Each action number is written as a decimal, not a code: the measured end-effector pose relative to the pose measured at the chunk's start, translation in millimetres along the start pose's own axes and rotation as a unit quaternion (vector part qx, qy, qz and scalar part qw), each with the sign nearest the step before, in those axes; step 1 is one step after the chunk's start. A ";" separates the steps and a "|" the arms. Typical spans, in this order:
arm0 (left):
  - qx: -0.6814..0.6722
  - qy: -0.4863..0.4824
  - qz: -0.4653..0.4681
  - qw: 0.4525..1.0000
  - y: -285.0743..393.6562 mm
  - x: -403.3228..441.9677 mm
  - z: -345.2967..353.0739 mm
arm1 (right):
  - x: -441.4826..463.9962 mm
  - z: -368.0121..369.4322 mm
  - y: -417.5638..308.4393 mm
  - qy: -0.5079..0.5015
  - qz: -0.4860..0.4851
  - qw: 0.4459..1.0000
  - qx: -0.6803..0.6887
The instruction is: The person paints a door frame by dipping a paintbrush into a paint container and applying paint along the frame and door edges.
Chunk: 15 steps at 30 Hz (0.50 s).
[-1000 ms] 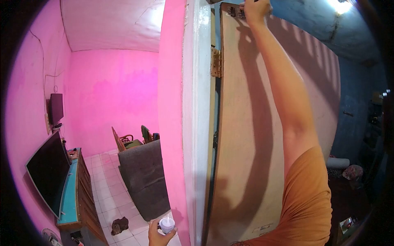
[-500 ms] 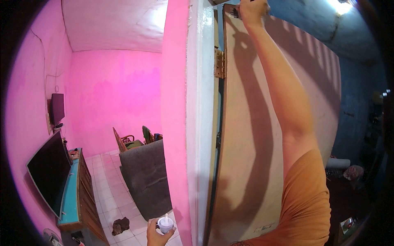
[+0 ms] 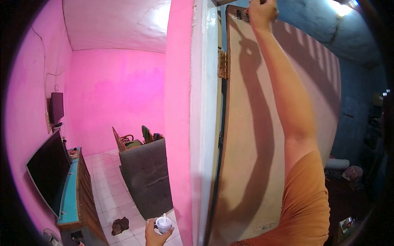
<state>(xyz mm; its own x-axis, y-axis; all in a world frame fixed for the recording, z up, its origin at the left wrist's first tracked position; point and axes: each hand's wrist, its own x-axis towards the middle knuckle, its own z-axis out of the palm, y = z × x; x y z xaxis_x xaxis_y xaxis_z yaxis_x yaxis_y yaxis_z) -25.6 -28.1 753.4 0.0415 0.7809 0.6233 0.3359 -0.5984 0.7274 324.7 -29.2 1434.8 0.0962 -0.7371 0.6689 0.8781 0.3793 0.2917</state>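
Low in the view, my left hand (image 3: 154, 235) is closed around a small pale cup (image 3: 163, 224). A thin white stick or handle (image 3: 165, 216) stands up out of it; its lower end is hidden in the cup. My right hand (image 3: 263, 15) is raised high at the upper edge of the view, by the top of a light brown door (image 3: 242, 135). Its fingers are bent together in a pinch, partly cut off, and what they hold cannot be made out. The arm's shadow falls across the door.
A white door frame (image 3: 204, 123) with a brass hinge (image 3: 223, 64) stands beside a pink wall edge (image 3: 179, 123). Leftward are a dark grey sofa (image 3: 147, 176), a television (image 3: 50, 172) on a teal-topped cabinet (image 3: 70, 192), and a dark cloth (image 3: 120, 226) on the tiled floor.
My right hand has shifted slightly right and down along the door's top. The door and frame sit a little further right in view. My left hand still holds the cup.
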 end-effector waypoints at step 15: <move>-0.019 -0.023 0.011 0.999 1.1 -1.3 6.5 | 72.1 -74.1 -22.9 0.030 0.072 0.992 0.101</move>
<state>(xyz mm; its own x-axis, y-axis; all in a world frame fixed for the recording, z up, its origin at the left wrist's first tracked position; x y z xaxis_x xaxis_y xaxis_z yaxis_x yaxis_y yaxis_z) -19.1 -28.6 751.5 0.0925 0.7746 0.6256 0.2981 -0.6211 0.7249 346.3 -132.5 1425.7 0.2468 -0.6965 0.6737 0.7423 0.5828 0.3306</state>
